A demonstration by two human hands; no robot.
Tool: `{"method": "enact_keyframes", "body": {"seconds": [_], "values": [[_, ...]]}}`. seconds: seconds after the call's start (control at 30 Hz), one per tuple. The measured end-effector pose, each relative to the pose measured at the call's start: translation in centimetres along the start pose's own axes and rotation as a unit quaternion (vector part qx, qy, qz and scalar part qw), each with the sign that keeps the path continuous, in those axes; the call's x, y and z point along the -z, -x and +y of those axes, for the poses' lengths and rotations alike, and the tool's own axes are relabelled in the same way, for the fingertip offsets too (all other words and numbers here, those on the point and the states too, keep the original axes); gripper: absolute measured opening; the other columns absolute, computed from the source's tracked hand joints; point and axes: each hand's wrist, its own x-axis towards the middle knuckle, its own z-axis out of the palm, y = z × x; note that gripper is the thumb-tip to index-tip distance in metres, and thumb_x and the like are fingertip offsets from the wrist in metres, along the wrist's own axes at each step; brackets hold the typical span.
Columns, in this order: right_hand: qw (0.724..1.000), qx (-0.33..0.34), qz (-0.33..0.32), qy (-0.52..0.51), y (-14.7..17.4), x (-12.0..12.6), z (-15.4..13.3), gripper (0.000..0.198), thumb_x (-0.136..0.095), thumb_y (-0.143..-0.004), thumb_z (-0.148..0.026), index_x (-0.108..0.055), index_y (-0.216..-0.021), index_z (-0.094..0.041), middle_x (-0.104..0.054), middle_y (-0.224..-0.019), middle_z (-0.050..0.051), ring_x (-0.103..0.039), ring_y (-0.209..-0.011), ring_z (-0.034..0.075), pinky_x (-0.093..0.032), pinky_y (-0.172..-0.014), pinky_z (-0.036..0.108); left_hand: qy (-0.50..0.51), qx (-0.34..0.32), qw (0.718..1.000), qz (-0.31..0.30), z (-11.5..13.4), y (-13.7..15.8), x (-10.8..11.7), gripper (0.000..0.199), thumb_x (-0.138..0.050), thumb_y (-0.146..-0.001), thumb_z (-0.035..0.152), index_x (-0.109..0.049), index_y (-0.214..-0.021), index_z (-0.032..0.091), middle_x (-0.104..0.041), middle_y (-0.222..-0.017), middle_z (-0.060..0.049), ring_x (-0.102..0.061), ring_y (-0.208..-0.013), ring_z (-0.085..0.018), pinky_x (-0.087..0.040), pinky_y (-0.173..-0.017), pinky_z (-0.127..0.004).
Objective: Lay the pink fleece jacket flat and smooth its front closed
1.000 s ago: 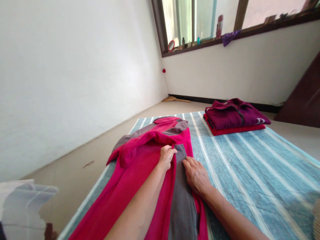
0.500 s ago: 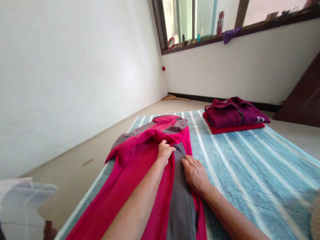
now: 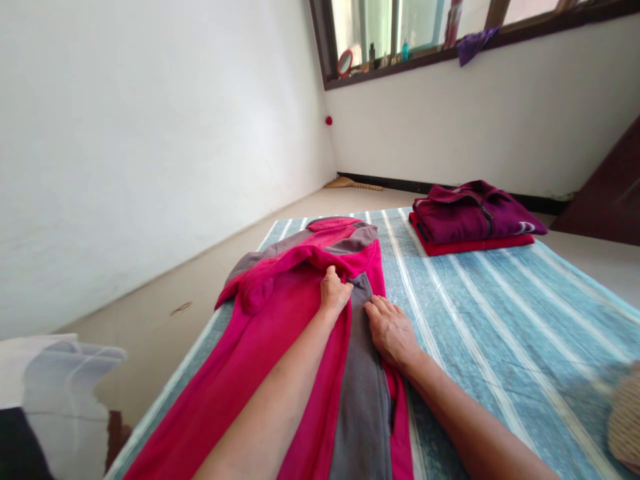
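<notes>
Head view: left hand [image 3: 334,291] pinches the half-folded pink-and-grey fleece jacket [image 3: 280,333] near the striped blue mat's [image 3: 500,320] left edge, right hand [image 3: 393,329] flat, open; two folded garments [image 3: 473,219] already stacked at its far edge.

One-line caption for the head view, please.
Left hand pinches pink fleece jacket; right hand lies flat on its grey panel.

Left hand [image 3: 334,291] pinches fold of pink-and-grey fleece jacket [image 3: 280,347] on blue striped mat [image 3: 500,320]; right hand [image 3: 393,330] flat on grey panel. Folded maroon and red garments [image 3: 473,217] at far corner.
</notes>
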Motion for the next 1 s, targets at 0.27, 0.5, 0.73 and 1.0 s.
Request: {"method": "enact_keyframes", "body": {"seconds": [0.27,0.5,0.73,1.0], "values": [[0.999,-0.009,-0.029,0.016,0.2,0.6,0.0,0.026,-0.034,-0.096,-0.016,-0.058,-0.108,-0.018,-0.055,-0.124,0.010,-0.048,-0.115,0.021,-0.036,-0.092,0.031,-0.058,-0.044,0.997,-0.034,-0.8,5.7,2.6,0.050,-0.066,-0.075,0.020,-0.049,-0.121,0.011,-0.068,-0.097,-0.010,-0.066,-0.081,-0.018,-0.050,-0.077,-0.030],[0.999,-0.015,-0.039,0.015,0.3,0.6,0.2,0.026,-0.035,-0.097,-0.017,-0.057,-0.110,-0.018,-0.057,-0.121,0.009,-0.051,-0.111,0.021,-0.037,-0.090,0.029,-0.151,-0.362,0.913,-0.108,-2.2,18.7,5.9,0.026,-0.058,-0.079,0.015,-0.059,-0.105,0.014,-0.060,-0.121,-0.013,-0.055,-0.115,-0.025,-0.046,-0.099,-0.041],[0.999,-0.002,-0.036,0.014,-0.1,0.9,0.7,0.025,-0.036,-0.096,-0.016,-0.059,-0.107,-0.017,-0.062,-0.111,0.008,-0.055,-0.104,0.019,-0.038,-0.089,0.027,-0.121,-0.315,0.938,-0.084,-4.1,23.0,5.5,0.043,-0.059,-0.080,0.017,-0.052,-0.122,0.009,-0.049,-0.136,-0.020,-0.044,-0.128,-0.029,-0.042,-0.104,-0.046],[0.995,0.085,0.026,-0.038,5.1,5.2,-3.5,0.020,-0.046,-0.094,-0.025,-0.057,-0.108,-0.017,-0.059,-0.117,0.011,-0.054,-0.107,0.022,-0.041,-0.092,0.034,0.042,-0.038,0.991,-0.119,-3.7,21.7,8.2,0.031,-0.061,-0.071,0.013,-0.060,-0.102,0.012,-0.068,-0.098,-0.009,-0.067,-0.085,-0.019,-0.055,-0.076,-0.031]]}}
